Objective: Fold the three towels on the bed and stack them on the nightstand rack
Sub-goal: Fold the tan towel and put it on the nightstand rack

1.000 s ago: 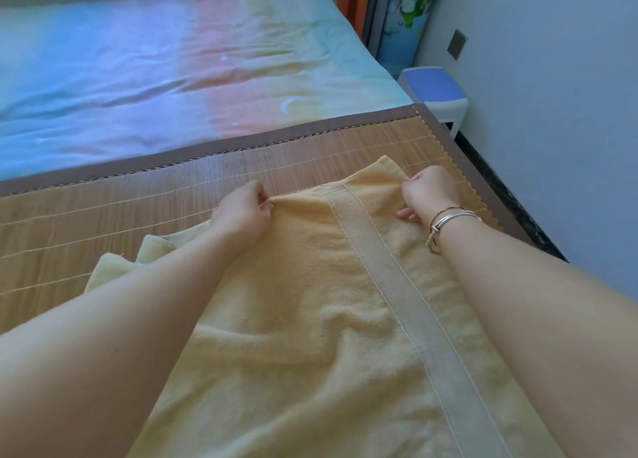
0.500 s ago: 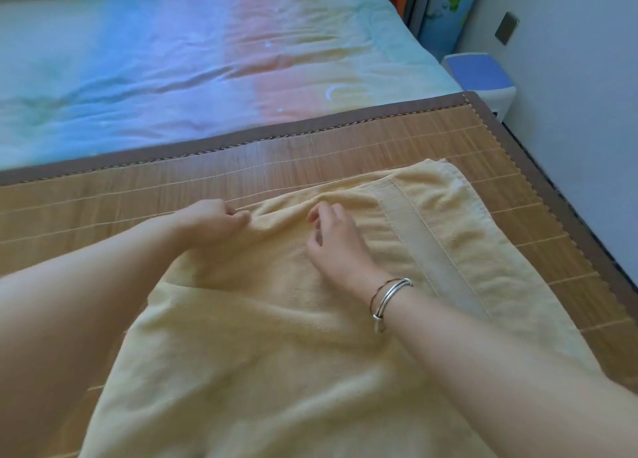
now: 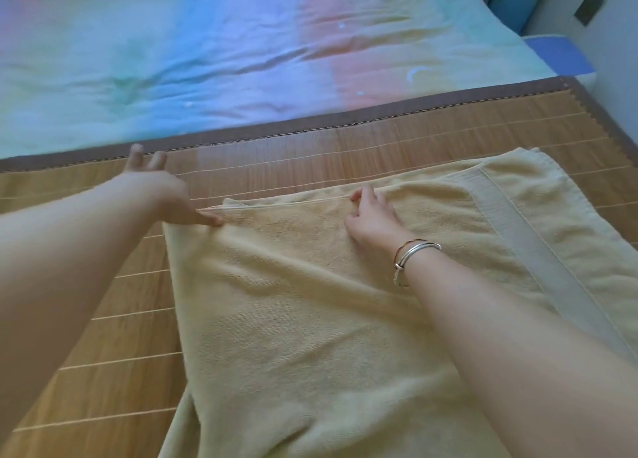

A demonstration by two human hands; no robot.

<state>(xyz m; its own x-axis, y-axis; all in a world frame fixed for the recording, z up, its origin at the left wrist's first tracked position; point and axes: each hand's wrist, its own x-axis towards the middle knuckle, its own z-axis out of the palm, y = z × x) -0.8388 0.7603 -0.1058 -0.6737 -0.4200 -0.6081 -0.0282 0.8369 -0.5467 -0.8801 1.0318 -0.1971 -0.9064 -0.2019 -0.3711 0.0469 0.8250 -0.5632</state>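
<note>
One pale yellow towel (image 3: 310, 319) lies spread on the bamboo mat (image 3: 310, 153) of the bed, with a flat woven band running down its right side. My left hand (image 3: 165, 195) pinches the towel's far left corner between thumb and forefinger, the other fingers spread out over the mat. At the middle of the far edge my right hand (image 3: 373, 216), with bracelets on the wrist, pinches the hem with curled fingers. The hem runs taut and straight between the two hands. No other towel shows.
Beyond the mat lies a pastel rainbow bedsheet (image 3: 207, 60). A blue-topped white nightstand (image 3: 559, 53) stands at the bed's far right corner against the wall, which carries a socket plate (image 3: 588, 7). The mat's right edge runs close to the wall.
My left hand has slid left along the far hem to the corner, pulling the edge straight. The right hand stays at the hem's middle. The view has shifted left.
</note>
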